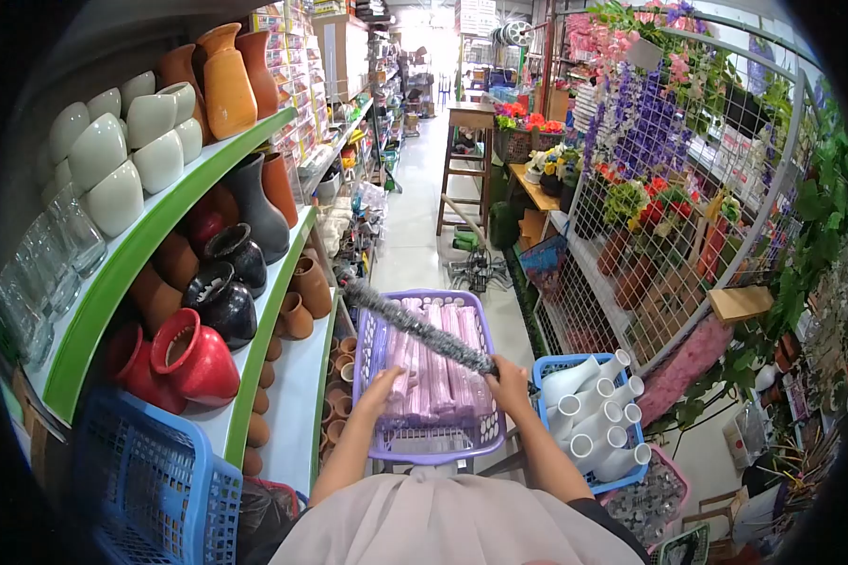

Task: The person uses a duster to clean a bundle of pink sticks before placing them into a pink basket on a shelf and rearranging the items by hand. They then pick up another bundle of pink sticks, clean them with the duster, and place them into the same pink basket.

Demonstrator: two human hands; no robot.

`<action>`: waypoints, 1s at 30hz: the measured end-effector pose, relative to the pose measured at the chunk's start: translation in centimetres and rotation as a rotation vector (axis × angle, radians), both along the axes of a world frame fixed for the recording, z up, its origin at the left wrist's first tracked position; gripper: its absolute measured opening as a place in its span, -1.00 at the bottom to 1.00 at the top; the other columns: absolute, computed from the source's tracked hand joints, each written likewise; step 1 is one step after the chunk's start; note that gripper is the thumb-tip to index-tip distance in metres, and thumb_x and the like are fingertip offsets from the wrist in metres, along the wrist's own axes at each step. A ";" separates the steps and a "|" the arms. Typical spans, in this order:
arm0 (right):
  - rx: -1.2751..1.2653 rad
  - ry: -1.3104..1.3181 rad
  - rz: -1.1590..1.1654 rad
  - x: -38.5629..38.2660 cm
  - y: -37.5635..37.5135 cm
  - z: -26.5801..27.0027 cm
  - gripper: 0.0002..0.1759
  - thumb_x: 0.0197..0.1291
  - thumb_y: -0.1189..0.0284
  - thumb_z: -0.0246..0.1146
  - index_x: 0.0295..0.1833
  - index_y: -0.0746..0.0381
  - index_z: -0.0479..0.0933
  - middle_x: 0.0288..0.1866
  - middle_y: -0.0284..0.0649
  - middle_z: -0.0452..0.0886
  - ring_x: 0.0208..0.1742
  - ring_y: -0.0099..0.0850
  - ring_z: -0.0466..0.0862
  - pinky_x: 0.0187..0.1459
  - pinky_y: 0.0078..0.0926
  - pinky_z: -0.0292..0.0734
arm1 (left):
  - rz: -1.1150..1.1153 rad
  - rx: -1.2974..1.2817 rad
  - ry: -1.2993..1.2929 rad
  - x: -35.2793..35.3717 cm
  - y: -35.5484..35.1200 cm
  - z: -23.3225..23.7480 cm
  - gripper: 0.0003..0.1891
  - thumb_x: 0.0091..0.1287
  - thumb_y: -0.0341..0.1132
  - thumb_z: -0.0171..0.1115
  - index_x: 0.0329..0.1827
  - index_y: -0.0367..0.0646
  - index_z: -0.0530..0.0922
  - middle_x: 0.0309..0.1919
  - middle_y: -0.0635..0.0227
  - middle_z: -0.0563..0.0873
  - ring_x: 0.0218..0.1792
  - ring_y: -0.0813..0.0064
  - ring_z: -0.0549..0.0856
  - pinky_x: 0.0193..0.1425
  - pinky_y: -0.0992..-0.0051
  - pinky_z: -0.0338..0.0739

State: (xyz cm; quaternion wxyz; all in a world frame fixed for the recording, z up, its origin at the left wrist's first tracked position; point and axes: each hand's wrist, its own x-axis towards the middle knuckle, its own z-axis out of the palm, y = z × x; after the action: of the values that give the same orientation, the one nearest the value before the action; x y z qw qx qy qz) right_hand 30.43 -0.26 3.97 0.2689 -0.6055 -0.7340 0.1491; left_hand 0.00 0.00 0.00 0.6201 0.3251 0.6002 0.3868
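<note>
Grips a fluffy grey duster point(422, 328) by its near end in right hand point(509, 386), fingers closed around it. Holds left hand point(379, 394) partly curled at left edge of pink plastic-wrapped packs point(448, 377); can't tell if gripping any. Has duster slanting forward-left from right hand, over the packs; can't tell if touching. Has packs already lined up side by side in purple basket point(424, 459), between and just ahead of both hands, with basket mesh showing at near end. Can't tell how many packs are dealt with or how much is left. Just right of right hand: white vases point(579, 377) in blue basket point(554, 361). Left of left hand: shelf point(292, 414), red vase point(193, 358), terracotta pots point(297, 315).
</note>
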 end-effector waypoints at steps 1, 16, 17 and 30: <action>0.047 0.029 -0.014 0.7 -0.7 0.7 -0.53 0.16 0.27 0.29 0.16 0.19 0.42 -0.14 -0.02 0.66 -0.05 -0.10 0.65 0.06 -0.03 0.34 | -0.008 0.047 -0.135 -0.1 -0.3 -0.4 -0.52 0.36 -0.15 0.10 0.28 -0.18 0.40 0.19 0.15 0.56 0.13 0.16 0.60 0.19 0.21 0.58; 0.076 0.064 -0.020 2.7 -6.4 9.2 -0.53 0.20 0.07 0.30 -0.01 0.24 0.52 -0.44 0.01 0.63 -0.37 0.02 0.65 -0.34 -0.13 0.49 | -0.062 0.328 -0.574 3.5 -2.1 9.3 -0.58 0.52 -0.05 -0.11 0.21 -0.18 0.44 -0.14 0.29 0.67 -0.28 0.51 0.68 -0.22 0.46 0.67; 0.080 -0.003 0.083 3.0 -7.6 9.8 -0.54 0.18 0.09 0.32 -0.02 0.23 0.52 -0.43 -0.01 0.63 -0.36 -0.01 0.65 -0.34 -0.13 0.50 | -0.060 0.303 -0.572 3.8 -3.1 9.5 -0.57 0.52 -0.05 -0.14 0.23 -0.17 0.42 -0.16 0.29 0.66 -0.28 0.51 0.67 -0.22 0.46 0.66; 0.248 -0.036 0.171 10.3 -19.0 7.6 -0.62 0.09 0.19 0.35 -0.06 0.18 0.53 -0.34 -0.02 0.63 -0.33 0.00 0.63 -0.35 -0.10 0.48 | -0.051 0.274 -0.662 8.7 -16.6 9.1 -0.44 0.54 0.09 -0.22 0.13 -0.29 0.46 -0.25 0.20 0.66 -0.31 0.42 0.66 -0.29 0.48 0.62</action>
State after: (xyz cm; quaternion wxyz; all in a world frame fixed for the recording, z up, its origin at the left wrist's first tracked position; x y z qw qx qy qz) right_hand 40.69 -19.25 11.56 0.3147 -0.5058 -0.8003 0.0689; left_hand 8.70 -16.56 9.14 0.7410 0.2772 0.3013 0.5322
